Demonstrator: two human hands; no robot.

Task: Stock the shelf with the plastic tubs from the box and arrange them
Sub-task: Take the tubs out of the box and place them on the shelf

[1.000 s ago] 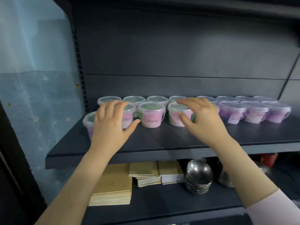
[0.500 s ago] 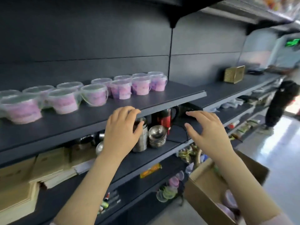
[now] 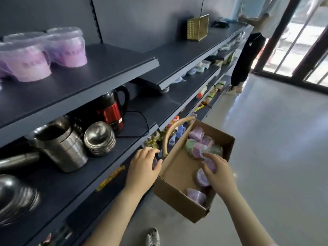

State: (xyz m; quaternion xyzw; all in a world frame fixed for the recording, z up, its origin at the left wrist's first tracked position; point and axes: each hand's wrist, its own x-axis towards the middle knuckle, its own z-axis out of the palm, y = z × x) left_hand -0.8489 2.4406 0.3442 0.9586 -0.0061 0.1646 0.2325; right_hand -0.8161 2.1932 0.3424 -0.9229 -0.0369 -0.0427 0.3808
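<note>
A brown cardboard box [image 3: 179, 197] stands on the floor beside the shelving, with several clear purple plastic tubs [image 3: 201, 149] lying loose inside. My right hand [image 3: 219, 173] is down in the box, fingers spread over one purple tub [image 3: 210, 164]; whether it grips that tub is unclear. My left hand [image 3: 142, 168] hovers open at the box's left wall, holding nothing. On the dark upper shelf [image 3: 99, 68] at top left stand stocked purple tubs [image 3: 65, 47], blurred.
Steel pots [image 3: 60, 146], stacked steel bowls [image 3: 99, 138] and a red kettle [image 3: 112, 112] fill the shelf below. A gold mesh box [image 3: 197, 27] sits further along. Another person [image 3: 248, 43] stands at the aisle's far end by glass doors. A curved wooden handle [image 3: 171, 134] rises by the box.
My view swung from the row of tubs on the shelf down and right to the box. Both hands left the shelf and dropped toward the box, the right one reaching inside.
</note>
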